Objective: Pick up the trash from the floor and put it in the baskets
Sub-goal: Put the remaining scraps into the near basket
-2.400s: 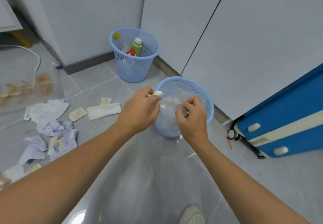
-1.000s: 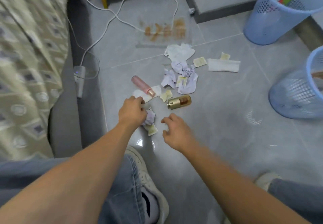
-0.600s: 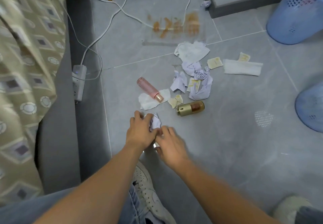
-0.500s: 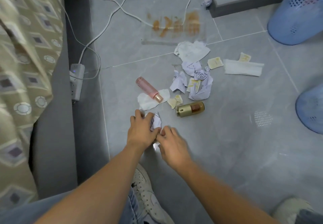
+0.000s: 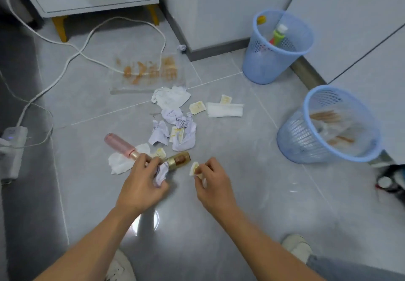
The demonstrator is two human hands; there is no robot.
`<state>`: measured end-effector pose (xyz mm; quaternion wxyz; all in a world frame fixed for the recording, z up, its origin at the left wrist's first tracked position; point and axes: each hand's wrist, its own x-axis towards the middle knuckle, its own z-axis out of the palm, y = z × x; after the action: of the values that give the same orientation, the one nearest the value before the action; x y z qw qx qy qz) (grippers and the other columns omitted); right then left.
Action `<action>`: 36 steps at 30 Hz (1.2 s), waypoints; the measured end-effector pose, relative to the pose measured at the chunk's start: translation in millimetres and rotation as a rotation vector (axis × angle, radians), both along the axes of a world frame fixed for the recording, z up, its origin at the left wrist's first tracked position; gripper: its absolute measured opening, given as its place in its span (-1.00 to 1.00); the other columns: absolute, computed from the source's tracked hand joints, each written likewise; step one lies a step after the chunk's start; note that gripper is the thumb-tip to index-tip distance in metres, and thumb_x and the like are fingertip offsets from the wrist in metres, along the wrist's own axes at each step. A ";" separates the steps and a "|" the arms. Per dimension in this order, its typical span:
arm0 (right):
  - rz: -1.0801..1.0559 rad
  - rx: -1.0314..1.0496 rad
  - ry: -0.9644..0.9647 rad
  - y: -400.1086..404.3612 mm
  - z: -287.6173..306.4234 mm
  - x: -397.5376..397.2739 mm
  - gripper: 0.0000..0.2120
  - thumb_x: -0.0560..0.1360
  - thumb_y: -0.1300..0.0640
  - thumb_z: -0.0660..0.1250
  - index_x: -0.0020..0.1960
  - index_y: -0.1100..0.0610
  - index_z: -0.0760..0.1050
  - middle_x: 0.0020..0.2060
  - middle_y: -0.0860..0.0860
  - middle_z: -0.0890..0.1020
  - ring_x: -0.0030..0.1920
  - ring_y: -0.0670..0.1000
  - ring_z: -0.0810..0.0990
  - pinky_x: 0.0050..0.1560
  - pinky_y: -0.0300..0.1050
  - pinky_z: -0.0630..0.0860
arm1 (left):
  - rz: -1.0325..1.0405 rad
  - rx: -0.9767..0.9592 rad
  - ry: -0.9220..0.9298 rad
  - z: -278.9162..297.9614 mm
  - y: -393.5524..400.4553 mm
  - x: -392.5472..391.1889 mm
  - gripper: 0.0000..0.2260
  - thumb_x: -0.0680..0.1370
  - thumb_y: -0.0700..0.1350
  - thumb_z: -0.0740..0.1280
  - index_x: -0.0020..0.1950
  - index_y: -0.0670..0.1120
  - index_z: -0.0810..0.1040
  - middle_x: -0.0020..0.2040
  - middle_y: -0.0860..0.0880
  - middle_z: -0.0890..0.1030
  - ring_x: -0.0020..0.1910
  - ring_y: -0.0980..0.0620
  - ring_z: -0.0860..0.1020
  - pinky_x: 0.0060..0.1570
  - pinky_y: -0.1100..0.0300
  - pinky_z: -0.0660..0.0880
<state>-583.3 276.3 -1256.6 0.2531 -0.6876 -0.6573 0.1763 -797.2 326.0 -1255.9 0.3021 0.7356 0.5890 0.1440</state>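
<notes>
White cable [image 5: 72, 57] and a power strip [image 5: 13, 147] lie at the far left, clear of the work. Next comes a pink bottle [image 5: 119, 145] resting on a white tissue [image 5: 119, 163], then the left hand [image 5: 140, 184], closed around a crumpled pale-lilac paper [image 5: 161, 174] with its fingertips right at the gold bottle [image 5: 178, 160]. Beyond these a heap of crumpled papers [image 5: 175, 127], small yellowish wrappers and a folded white napkin [image 5: 224, 109] sit on the grey tile floor [image 5: 252, 182]. The right hand [image 5: 210, 182] pinches a small yellowish wrapper [image 5: 194, 168] between thumb and fingertips. Further right stand the two blue baskets: the far basket [image 5: 278, 46] holds bottles, the near basket [image 5: 328, 127] holds paper and clear wrapping.

Both hands look loaded, so the sensible step is probably the carry to the near basket, which seems to take the paper sort. It would go best with both pinches kept firm, since the wrapper is light and could flutter out, and with each hand brought over the rim before letting go. Taking the gold bottle in the same trip risks dropping the paper.
</notes>
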 end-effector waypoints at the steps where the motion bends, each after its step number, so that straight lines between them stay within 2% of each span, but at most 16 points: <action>1: -0.059 0.044 0.009 2.8 15.3 21.4 -0.93 0.46 0.21 0.40 -0.06 0.15 0.55 -0.11 -0.01 0.44 -0.21 0.04 0.50 -0.26 -0.01 0.53 | -0.032 0.036 -0.045 13.8 6.4 21.8 -0.69 0.39 -0.09 0.43 0.09 0.10 0.49 0.01 0.10 0.32 -0.03 0.06 0.44 -0.16 0.11 0.51; 3: -0.150 0.119 0.039 16.5 41.0 46.5 -0.95 0.47 0.22 0.39 -0.08 0.14 0.54 -0.11 -0.03 0.44 -0.22 0.03 0.50 -0.24 0.00 0.52 | -0.083 0.080 -0.107 37.9 19.5 48.8 -0.68 0.40 -0.10 0.46 0.10 0.11 0.49 0.03 0.10 0.34 0.00 0.06 0.45 -0.14 0.09 0.51; 7: -0.324 0.286 0.046 30.5 104.0 127.4 -0.92 0.46 0.25 0.43 -0.09 0.13 0.55 -0.11 -0.04 0.46 -0.19 -0.05 0.52 -0.14 -0.17 0.49 | -0.287 0.187 -0.231 86.2 45.7 143.8 -0.68 0.40 -0.06 0.44 0.11 0.08 0.48 0.03 0.08 0.35 -0.02 0.04 0.46 -0.12 0.05 0.51; 11: -0.490 0.386 -0.039 31.7 136.7 220.1 -0.92 0.45 0.25 0.46 -0.09 0.16 0.58 -0.09 0.03 0.52 -0.18 -0.01 0.53 -0.12 -0.07 0.51 | -0.439 0.288 -0.283 127.2 64.4 251.5 -0.70 0.41 0.06 0.38 0.11 0.07 0.47 0.03 0.06 0.37 -0.04 0.03 0.47 -0.14 0.02 0.53; 14: -0.592 0.331 -0.053 28.0 141.7 277.3 -0.91 0.44 0.25 0.45 -0.08 0.12 0.59 -0.07 0.00 0.53 -0.14 -0.03 0.56 -0.06 0.04 0.56 | -0.500 0.330 -0.245 142.4 76.2 323.4 -0.72 0.44 0.10 0.38 0.09 0.07 0.45 0.02 0.05 0.36 -0.04 0.02 0.45 -0.16 0.03 0.53; 17: -0.636 0.286 -0.078 23.1 137.7 320.3 -0.90 0.44 0.22 0.45 -0.06 0.09 0.61 -0.07 -0.02 0.51 -0.13 -0.03 0.54 0.00 0.03 0.55 | -0.551 0.334 -0.181 142.1 86.2 384.9 -0.69 0.45 0.09 0.40 0.14 0.05 0.47 0.08 0.01 0.39 0.02 -0.03 0.46 -0.06 0.00 0.56; 19: -0.627 0.106 -0.144 19.3 132.7 338.8 -0.88 0.47 0.11 0.45 0.00 0.01 0.64 0.01 -0.02 0.54 0.01 0.01 0.54 0.13 0.01 0.52 | -0.614 0.307 -0.083 139.6 89.7 415.0 -0.54 0.46 0.18 0.39 0.31 0.08 0.49 0.22 -0.01 0.45 0.18 -0.08 0.48 0.11 -0.05 0.54; 21: -0.612 -0.117 -0.242 15.8 130.7 347.1 -0.82 0.47 0.00 0.42 0.07 -0.11 0.66 0.16 -0.06 0.56 0.21 0.11 0.45 0.28 0.01 0.43 | -0.669 0.307 0.023 138.4 89.7 428.5 -0.37 0.45 0.30 0.37 0.48 0.12 0.41 0.38 0.01 0.46 0.34 -0.10 0.44 0.26 -0.11 0.47; 23: -0.606 -0.121 -0.243 13.0 131.6 345.0 -0.79 0.46 0.03 0.40 0.07 -0.12 0.68 0.18 -0.08 0.55 0.25 0.13 0.40 0.31 0.00 0.39 | -0.663 0.348 0.026 137.2 86.2 420.9 -0.39 0.49 0.31 0.33 0.49 0.12 0.41 0.39 0.01 0.48 0.37 -0.09 0.42 0.28 -0.11 0.44; 27: -0.543 0.078 -0.155 24.4 144.6 306.5 -0.81 0.44 0.24 0.35 -0.03 0.05 0.68 0.02 0.01 0.60 0.15 0.12 0.49 0.19 -0.07 0.41 | -0.592 0.412 0.027 132.0 87.1 346.2 -0.59 0.55 0.20 0.29 0.35 0.08 0.51 0.22 0.01 0.54 0.23 -0.06 0.49 0.15 -0.06 0.49; 32: -0.314 0.162 -0.054 56.0 149.7 212.7 -0.86 0.43 0.21 0.33 -0.07 0.08 0.62 -0.12 0.03 0.61 -0.01 0.11 0.58 0.08 0.07 0.51 | -0.451 0.359 0.119 118.2 99.3 195.8 -0.72 0.57 0.07 0.30 0.24 0.03 0.56 0.07 0.01 0.56 0.13 -0.08 0.50 -0.02 0.02 0.48; 36: -0.092 0.148 -0.015 72.1 125.2 117.1 -0.88 0.44 0.20 0.34 -0.05 0.08 0.59 -0.15 -0.04 0.56 -0.06 0.03 0.55 -0.04 0.04 0.54 | -0.289 0.229 0.204 103.5 109.0 77.2 -0.78 0.57 0.03 0.28 0.20 0.06 0.55 0.04 0.06 0.58 0.13 -0.04 0.51 -0.06 0.02 0.51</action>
<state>-466.1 348.4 -1131.4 0.3061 -0.6980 -0.6380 0.1101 -720.0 435.0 -1152.4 0.1728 0.8527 0.4846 0.0902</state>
